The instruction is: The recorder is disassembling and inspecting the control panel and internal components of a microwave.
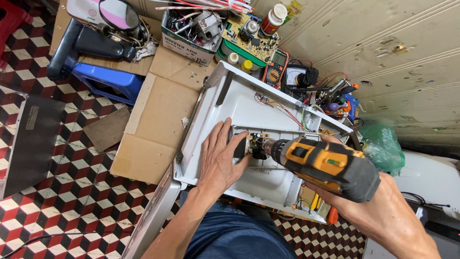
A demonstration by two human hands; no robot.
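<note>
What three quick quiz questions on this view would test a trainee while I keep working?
1. True or false: the right hand holds the yellow and black cordless drill.
2. Where does the left hand rest? A) flat on the white appliance panel B) on the blue plastic stool C) on the green bag
3. Fill in: the drill's tip points at the small ____ board set in the panel.

Key:
1. True.
2. A.
3. Circuit.
</note>
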